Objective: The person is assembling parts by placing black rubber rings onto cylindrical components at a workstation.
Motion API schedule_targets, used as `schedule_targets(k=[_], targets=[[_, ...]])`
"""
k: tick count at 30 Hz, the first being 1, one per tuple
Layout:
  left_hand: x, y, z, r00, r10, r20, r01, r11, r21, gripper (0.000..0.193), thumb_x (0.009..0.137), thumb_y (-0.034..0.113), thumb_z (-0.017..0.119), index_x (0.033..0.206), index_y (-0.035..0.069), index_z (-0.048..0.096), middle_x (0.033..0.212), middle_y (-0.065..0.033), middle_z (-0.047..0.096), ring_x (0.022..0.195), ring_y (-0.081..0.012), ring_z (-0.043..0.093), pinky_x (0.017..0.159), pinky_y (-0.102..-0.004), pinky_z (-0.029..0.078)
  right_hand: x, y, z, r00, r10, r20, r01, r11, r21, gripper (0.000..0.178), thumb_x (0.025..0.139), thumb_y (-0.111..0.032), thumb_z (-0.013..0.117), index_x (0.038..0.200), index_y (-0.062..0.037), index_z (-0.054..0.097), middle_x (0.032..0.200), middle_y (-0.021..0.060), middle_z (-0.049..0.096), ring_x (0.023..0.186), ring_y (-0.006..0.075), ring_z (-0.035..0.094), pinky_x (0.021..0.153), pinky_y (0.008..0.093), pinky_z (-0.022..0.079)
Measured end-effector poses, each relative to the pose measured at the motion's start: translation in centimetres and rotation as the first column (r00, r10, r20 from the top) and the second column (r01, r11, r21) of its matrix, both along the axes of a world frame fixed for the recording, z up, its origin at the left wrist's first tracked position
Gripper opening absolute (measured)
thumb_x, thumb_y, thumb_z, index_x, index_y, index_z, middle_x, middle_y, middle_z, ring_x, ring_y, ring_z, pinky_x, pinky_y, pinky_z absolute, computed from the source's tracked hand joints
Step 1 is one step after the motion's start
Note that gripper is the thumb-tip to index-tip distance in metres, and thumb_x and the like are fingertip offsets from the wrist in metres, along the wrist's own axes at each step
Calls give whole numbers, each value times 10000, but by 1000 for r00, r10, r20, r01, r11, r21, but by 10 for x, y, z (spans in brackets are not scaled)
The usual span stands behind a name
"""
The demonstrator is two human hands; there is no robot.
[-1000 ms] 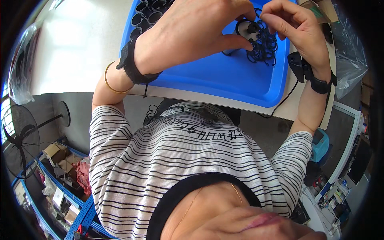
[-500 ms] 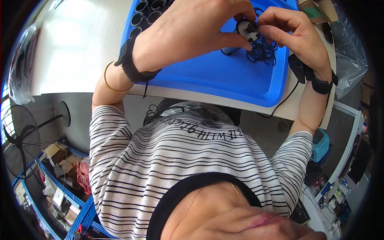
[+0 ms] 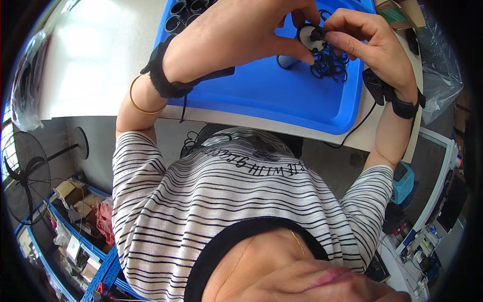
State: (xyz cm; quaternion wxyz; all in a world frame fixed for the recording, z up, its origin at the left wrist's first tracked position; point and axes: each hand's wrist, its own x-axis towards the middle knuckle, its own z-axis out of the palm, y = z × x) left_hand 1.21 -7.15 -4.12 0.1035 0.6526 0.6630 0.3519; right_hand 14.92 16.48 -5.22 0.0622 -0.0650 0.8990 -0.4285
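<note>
Over the blue tray, my left hand curves its thumb and fingers round a round part with a white face, a dark rim and a black middle piece. My right hand pinches thumb and forefinger at that part's right side; whatever lies between those fingertips is too small to make out. Just below and behind, several thin black rings lie in a loose heap in the tray. Under my left thumb shows a grey cylinder, partly hidden by the hand.
Dark round cups stand in rows at the tray's far left. A plastic-wrapped bundle lies at the table's left end. Cardboard boxes sit far right, with clear plastic sheeting beyond the edge. A black cable runs from my right wrist strap.
My left hand and wrist have rolled and shifted slightly, uncovering more of the grey cylinder and covering more cups. My right hand and the round part stay nearly in place.
</note>
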Motion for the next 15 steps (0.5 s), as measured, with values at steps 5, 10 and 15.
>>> schedule_targets(k=[5, 10, 15], targets=[[-3, -2, 5, 1000, 9, 9, -8, 1000, -23, 383, 787, 182, 873, 1066, -12, 696, 902, -139, 672, 763, -286, 644, 663, -369, 516, 0, 1, 0, 1000, -5, 7, 5, 1000, 4, 172, 1009, -194, 684, 1089, -42, 684, 886, -10, 640, 767, 66, 579, 676, 224, 465], [-3, -1, 3, 999, 7, 31, -7, 1000, -19, 338, 790, 168, 869, 1023, -18, 710, 869, -136, 672, 734, -276, 641, 647, -359, 512, 0, 0, -1, 999, -17, 29, 18, 999, -39, 180, 1005, -201, 691, 1089, -42, 679, 882, -13, 640, 764, 63, 579, 670, 220, 465], [-3, -2, 4, 999, 22, 24, -21, 999, -44, 340, 778, 160, 877, 1020, -14, 713, 843, -127, 671, 718, -262, 637, 640, -358, 511, -1, -4, 0, 1000, -21, 7, 21, 999, -32, 170, 1004, -194, 688, 1089, -48, 673, 871, -20, 635, 745, 53, 570, 648, 215, 456]])
